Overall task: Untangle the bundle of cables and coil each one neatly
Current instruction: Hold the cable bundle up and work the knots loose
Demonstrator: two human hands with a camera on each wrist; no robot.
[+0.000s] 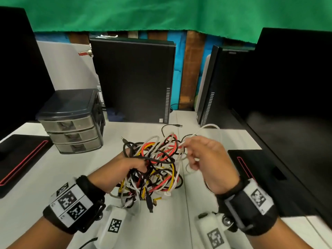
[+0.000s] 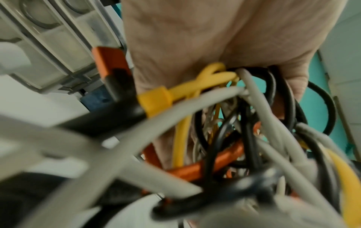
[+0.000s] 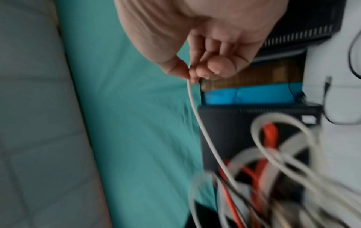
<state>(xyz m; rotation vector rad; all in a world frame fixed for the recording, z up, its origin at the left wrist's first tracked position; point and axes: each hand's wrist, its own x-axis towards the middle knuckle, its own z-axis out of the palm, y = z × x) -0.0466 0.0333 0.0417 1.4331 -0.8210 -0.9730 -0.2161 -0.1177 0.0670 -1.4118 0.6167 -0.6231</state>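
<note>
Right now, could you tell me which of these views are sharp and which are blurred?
Head view: mostly sharp, edges bowed by the wide lens, cable bundle clear. Left wrist view: left hand fairly clear, nearest cables smeared. Right wrist view: motion-blurred throughout, though the right hand pinching a white cable still reads.

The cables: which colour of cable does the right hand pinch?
A thin white cable. The right hand pinches it between thumb and fingertips, and it runs down into the bundle, which the left hand holds with its red, yellow and black cables.
</note>
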